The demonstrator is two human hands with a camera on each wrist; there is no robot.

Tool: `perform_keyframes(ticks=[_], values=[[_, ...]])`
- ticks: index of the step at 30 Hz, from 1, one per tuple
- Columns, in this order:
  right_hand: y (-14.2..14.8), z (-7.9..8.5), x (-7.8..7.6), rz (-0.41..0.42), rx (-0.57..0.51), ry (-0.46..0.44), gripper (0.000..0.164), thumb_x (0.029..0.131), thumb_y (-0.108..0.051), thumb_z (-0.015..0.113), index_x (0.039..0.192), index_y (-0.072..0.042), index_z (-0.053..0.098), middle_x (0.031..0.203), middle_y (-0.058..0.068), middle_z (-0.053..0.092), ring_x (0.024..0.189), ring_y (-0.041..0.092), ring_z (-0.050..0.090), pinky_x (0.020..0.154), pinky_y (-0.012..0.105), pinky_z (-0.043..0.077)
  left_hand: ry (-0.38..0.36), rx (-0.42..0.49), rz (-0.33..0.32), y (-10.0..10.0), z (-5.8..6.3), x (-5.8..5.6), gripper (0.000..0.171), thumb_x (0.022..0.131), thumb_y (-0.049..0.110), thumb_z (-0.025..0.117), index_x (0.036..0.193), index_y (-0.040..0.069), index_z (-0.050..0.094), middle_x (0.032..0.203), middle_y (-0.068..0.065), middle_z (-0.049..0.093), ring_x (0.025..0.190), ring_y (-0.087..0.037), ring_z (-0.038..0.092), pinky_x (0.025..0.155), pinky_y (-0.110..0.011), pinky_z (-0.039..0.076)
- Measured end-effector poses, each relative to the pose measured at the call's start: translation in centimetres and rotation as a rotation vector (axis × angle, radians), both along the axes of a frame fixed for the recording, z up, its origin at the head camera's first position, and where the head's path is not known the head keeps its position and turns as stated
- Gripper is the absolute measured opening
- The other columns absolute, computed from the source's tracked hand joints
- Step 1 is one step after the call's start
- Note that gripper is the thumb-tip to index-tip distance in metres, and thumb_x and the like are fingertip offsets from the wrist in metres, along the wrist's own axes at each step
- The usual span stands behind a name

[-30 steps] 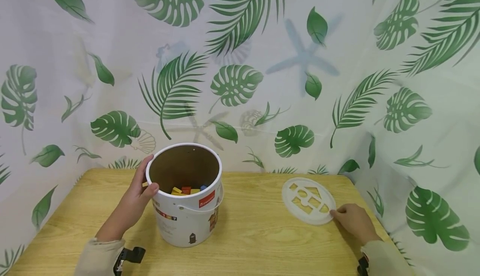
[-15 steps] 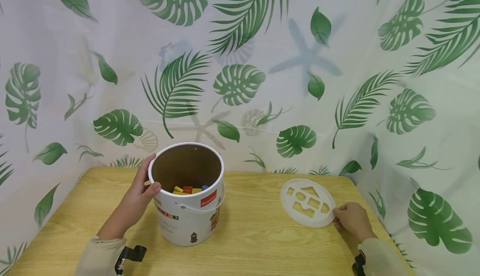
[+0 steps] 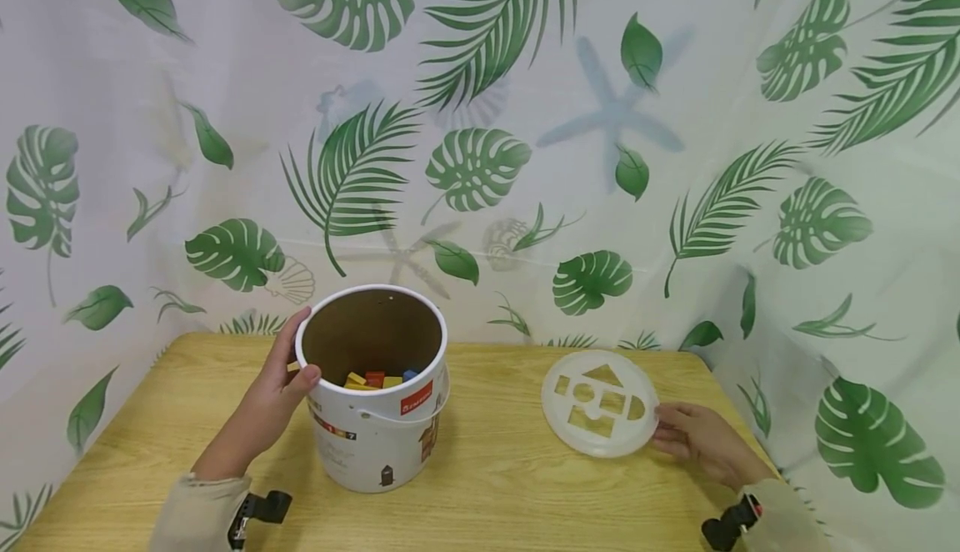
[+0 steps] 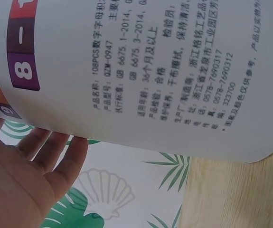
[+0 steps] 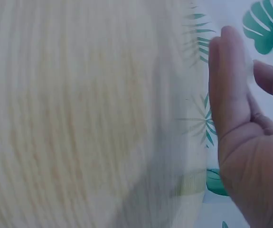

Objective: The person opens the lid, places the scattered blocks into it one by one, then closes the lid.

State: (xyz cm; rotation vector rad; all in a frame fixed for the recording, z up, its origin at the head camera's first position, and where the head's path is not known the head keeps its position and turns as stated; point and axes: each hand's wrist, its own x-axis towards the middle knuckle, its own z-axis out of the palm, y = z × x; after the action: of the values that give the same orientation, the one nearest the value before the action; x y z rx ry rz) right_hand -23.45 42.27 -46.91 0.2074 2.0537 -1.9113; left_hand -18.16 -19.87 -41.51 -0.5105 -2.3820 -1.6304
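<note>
A white bucket [image 3: 367, 444] with a printed outside stands on the wooden table, left of the middle. Several yellow, red and blue blocks [image 3: 375, 381] show inside it. My left hand [image 3: 266, 402] grips the bucket's left side near the rim, thumb toward me. In the left wrist view, fingers [image 4: 62, 161] lie along the outer wall beside printed text. A round translucent lid [image 3: 558, 419] with cut-out shapes is at the right, its face tilted toward me. My right hand [image 3: 701, 439] pinches the lid's right edge; in the right wrist view its fingers [image 5: 231, 80] are fairly straight, with the thumb opposite.
The wooden table [image 3: 502, 485] ends at a white curtain [image 3: 510, 227] printed with green leaves, which hangs behind it and at both sides. A thin white handle [image 3: 408, 424] hangs down the bucket's front right.
My right hand has moved the lid a little to the left, and the lid's face has turned more toward me. My left hand and the bucket have stayed in place.
</note>
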Motion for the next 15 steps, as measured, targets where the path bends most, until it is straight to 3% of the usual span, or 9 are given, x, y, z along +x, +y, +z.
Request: perform_keyframes(ticks=[4, 10, 15], values=[[0.4, 0.1, 0.1, 0.021, -0.111, 0.059, 0.021, 0.107, -0.014, 0.057, 0.123, -0.003, 0.065, 0.106, 0.008, 0.075, 0.099, 0.019, 0.075, 0.090, 0.034, 0.058, 0.002, 0.001, -0.003, 0.1, 0.0, 0.0, 0.073, 0.108, 0.039, 0.051, 0.166, 0.031, 0.008, 0.159, -0.021, 0.029, 0.133, -0.049, 0.043, 0.098, -0.069, 0.044], [-0.8, 0.7, -0.2, -0.001, -0.009, 0.284, 0.042, 0.107, -0.018, 0.058, 0.137, 0.011, 0.048, 0.110, 0.002, 0.072, 0.102, 0.014, 0.073, 0.091, 0.033, 0.058, 0.002, -0.003, 0.003, 0.2, 0.0, 0.1, 0.072, 0.109, 0.039, 0.051, 0.166, 0.031, 0.008, 0.160, -0.022, 0.028, 0.134, -0.049, 0.043, 0.098, -0.070, 0.044], [-3.3, 2.1, -0.1, -0.095, 0.069, 0.430, 0.046, 0.105, -0.021, 0.060, 0.134, 0.013, 0.049, 0.107, -0.003, 0.072, 0.099, 0.010, 0.072, 0.086, 0.033, 0.059, 0.003, -0.011, 0.012, 0.1, 0.0, 0.1, 0.072, 0.108, 0.041, 0.051, 0.166, 0.030, 0.009, 0.160, -0.022, 0.028, 0.133, -0.050, 0.043, 0.098, -0.070, 0.044]])
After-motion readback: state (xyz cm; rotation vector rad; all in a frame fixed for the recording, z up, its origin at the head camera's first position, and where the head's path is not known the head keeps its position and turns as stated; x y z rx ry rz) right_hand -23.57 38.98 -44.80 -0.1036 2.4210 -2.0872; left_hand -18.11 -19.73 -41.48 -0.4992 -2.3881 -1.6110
